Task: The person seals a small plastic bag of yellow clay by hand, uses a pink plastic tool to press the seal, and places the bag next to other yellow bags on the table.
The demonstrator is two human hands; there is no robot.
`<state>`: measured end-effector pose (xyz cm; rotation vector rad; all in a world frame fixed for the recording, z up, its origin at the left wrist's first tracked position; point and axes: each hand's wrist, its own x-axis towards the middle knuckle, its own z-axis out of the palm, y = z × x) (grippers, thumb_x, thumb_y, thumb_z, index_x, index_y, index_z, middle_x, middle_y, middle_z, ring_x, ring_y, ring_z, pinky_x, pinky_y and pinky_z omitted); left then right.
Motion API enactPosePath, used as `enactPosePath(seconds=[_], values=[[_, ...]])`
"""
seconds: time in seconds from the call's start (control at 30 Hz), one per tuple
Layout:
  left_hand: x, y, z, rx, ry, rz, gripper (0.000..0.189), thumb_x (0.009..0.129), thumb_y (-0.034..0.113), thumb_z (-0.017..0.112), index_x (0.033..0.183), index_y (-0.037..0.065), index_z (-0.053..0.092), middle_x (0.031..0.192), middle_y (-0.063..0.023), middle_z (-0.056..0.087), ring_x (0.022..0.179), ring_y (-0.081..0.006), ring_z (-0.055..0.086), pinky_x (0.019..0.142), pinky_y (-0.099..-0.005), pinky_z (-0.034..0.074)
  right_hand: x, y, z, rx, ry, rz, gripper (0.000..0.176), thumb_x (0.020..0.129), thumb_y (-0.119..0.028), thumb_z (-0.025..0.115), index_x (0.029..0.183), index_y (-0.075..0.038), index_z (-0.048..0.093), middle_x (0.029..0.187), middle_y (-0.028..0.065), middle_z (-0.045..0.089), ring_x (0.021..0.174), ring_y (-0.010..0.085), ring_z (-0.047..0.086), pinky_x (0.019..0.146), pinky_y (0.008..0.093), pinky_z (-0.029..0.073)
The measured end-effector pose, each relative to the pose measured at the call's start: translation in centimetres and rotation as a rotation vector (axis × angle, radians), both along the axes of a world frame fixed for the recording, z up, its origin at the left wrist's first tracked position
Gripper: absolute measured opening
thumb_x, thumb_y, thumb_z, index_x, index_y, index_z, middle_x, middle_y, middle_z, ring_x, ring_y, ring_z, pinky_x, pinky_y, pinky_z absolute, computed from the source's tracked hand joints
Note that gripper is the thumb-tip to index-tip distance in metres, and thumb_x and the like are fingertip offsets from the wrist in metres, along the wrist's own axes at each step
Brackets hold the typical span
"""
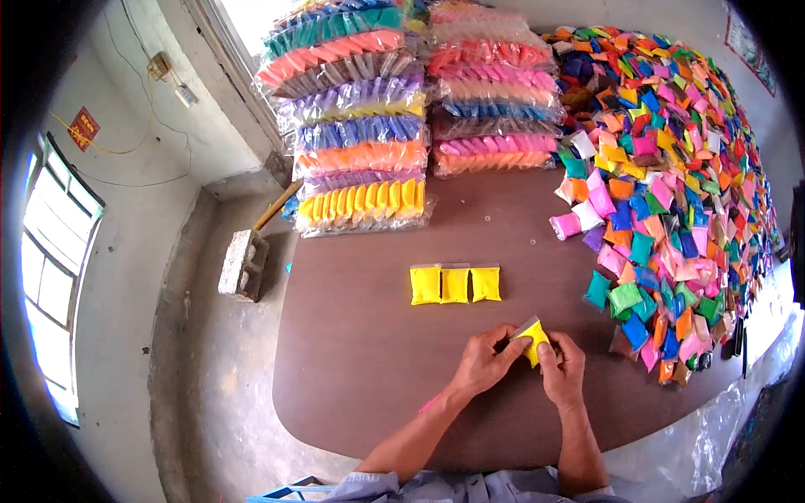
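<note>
Between my two hands is a small yellow packet (533,344) with a clear top strip, held above the brown table. My left hand (486,362) pinches its left side, thumb on the front. On its right side, my right hand (562,369) grips it with the thumb pressed against the yellow filling. Just beyond my hands, three yellow packets lie side by side in a row: a left one (426,286), a middle one (455,286) and a right one (485,284). Their clear strips point away from me.
Across the right of the table (360,335) spreads a big heap of mixed coloured packets (662,193). Clear bags of sorted packets stand in two stacks at the back, a left stack (360,142) and a right stack (495,92). A concrete block (241,264) sits on the floor at left.
</note>
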<state>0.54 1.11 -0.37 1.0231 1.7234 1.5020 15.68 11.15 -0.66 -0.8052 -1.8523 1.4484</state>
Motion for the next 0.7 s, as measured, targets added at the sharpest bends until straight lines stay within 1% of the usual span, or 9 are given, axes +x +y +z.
enactPosePath(seconds=[0.03, 0.1, 0.23, 0.3, 0.37, 0.43, 0.5, 0.63, 0.7], values=[[0.0, 0.0, -0.2, -0.002, -0.001, 0.0, 0.023, 0.098, 0.022, 0.071, 0.106, 0.0, 0.071, 0.083, -0.0004, 0.066, 0.072, -0.0075, 0.055, 0.063, -0.0255, 0.046, -0.1, -0.1, 0.3, -0.025, -0.012, 0.013, 0.023, 0.099, -0.021, 0.063, 0.106, 0.001, 0.067, 0.083, -0.0004, 0.062, 0.069, 0.0041, 0.051, 0.059, 0.0224, 0.042], [-0.1, 0.0, -0.8, 0.066, -0.055, -0.007, 0.024, 0.099, 0.023, 0.071, 0.105, 0.0, 0.071, 0.083, -0.0004, 0.066, 0.072, -0.0072, 0.055, 0.062, -0.0258, 0.046, -0.1, -0.1, 0.7, -0.023, -0.024, 0.025, 0.022, 0.099, -0.02, 0.063, 0.105, 0.001, 0.067, 0.083, -0.0001, 0.061, 0.07, 0.0042, 0.051, 0.059, 0.0223, 0.042], [0.1, 0.1, 0.1, 0.011, 0.015, -0.002, 0.025, 0.098, 0.024, 0.073, 0.104, 0.0, 0.071, 0.083, 0.0001, 0.066, 0.072, -0.0068, 0.054, 0.063, -0.0255, 0.046, 0.4, 0.2, 0.1, -0.024, -0.044, 0.004, 0.018, 0.097, -0.016, 0.064, 0.104, 0.001, 0.067, 0.084, 0.0001, 0.062, 0.07, 0.0048, 0.052, 0.06, 0.023, 0.043], [0.4, 0.3, 1.3, 0.057, -0.094, -0.02, 0.024, 0.097, 0.022, 0.073, 0.103, -0.001, 0.071, 0.083, -0.0005, 0.067, 0.072, -0.0069, 0.055, 0.064, -0.0256, 0.047, 0.7, 0.1, -0.9, -0.041, -0.03, -0.002, 0.017, 0.096, -0.014, 0.065, 0.104, 0.001, 0.066, 0.084, 0.0003, 0.062, 0.071, 0.005, 0.053, 0.061, 0.0236, 0.044], [0.2, 0.2, 0.7, 0.044, -0.05, -0.034, 0.024, 0.097, 0.022, 0.073, 0.104, -0.001, 0.071, 0.083, -0.0008, 0.067, 0.073, -0.007, 0.057, 0.064, -0.0257, 0.048, 0.6, 0.2, -0.6, -0.054, -0.019, -0.006, 0.016, 0.095, -0.013, 0.065, 0.103, 0.001, 0.066, 0.084, 0.0006, 0.062, 0.071, 0.0051, 0.053, 0.061, 0.0242, 0.044], [0.1, 0.3, 0.1, 0.03, -0.005, -0.048, 0.025, 0.097, 0.022, 0.073, 0.104, -0.002, 0.071, 0.083, -0.0012, 0.068, 0.074, -0.0072, 0.058, 0.065, -0.0258, 0.049, 0.3, 0.0, 0.6, 0.05, -0.027, 0.063, 0.016, 0.092, -0.011, 0.066, 0.103, 0.001, 0.066, 0.083, 0.0017, 0.062, 0.071, 0.0059, 0.054, 0.062, 0.0253, 0.046], [0.3, 0.3, -0.5, 0.089, -0.005, 0.005, 0.024, 0.094, 0.019, 0.075, 0.106, -0.002, 0.071, 0.077, -0.0025, 0.064, 0.071, -0.006, 0.053, 0.059, -0.0275, 0.045, 0.3, 0.1, 0.3, 0.052, -0.035, 0.074, 0.017, 0.091, -0.011, 0.067, 0.103, 0.002, 0.066, 0.084, 0.0023, 0.062, 0.071, 0.0063, 0.054, 0.062, 0.0254, 0.046], [0.4, 0.1, -1.2, 0.082, -0.003, 0.029, 0.023, 0.095, 0.019, 0.074, 0.106, -0.001, 0.071, 0.077, -0.0021, 0.064, 0.072, -0.0062, 0.053, 0.06, -0.0285, 0.045, -0.1, -0.1, -0.6, 0.063, 0.004, 0.064, 0.019, 0.092, -0.014, 0.067, 0.104, 0.002, 0.067, 0.083, 0.0029, 0.063, 0.07, 0.0071, 0.054, 0.06, 0.0257, 0.045], [0.4, 0.0, -1.0, 0.023, 0.026, 0.01, 0.024, 0.097, 0.022, 0.073, 0.103, -0.001, 0.072, 0.085, -0.0021, 0.069, 0.077, -0.0075, 0.06, 0.064, -0.0262, 0.048, 0.0, 0.1, 0.2, 0.048, -0.023, 0.072, 0.02, 0.093, -0.014, 0.066, 0.104, 0.002, 0.067, 0.083, 0.0021, 0.063, 0.069, 0.0064, 0.054, 0.06, 0.0252, 0.045]])
